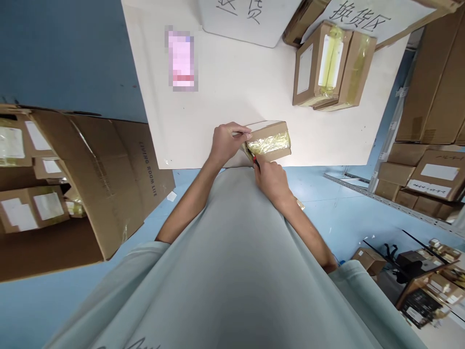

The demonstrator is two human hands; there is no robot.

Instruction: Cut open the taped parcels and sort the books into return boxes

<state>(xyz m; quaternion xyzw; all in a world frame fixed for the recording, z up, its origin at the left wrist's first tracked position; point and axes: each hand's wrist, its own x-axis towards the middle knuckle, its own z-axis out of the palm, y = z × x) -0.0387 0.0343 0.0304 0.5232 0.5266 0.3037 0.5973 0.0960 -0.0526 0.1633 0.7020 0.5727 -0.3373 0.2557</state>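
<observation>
A small cardboard box [273, 139] wrapped with yellowish tape lies at the near edge of the white table [225, 97]. My left hand [227, 141] is closed on the box's left end, fingers curled over its top. My right hand [271, 177] is closed on a small red-and-black cutter [255, 161], whose tip touches the box's near left corner at the tape.
Two taped cardboard boxes [332, 65] lie at the table's far right, next to white sheets with handwriting [250, 14]. A large open carton [83, 189] holding small parcels stands on the left. Shelves with boxes [428, 179] line the right side. The floor is blue.
</observation>
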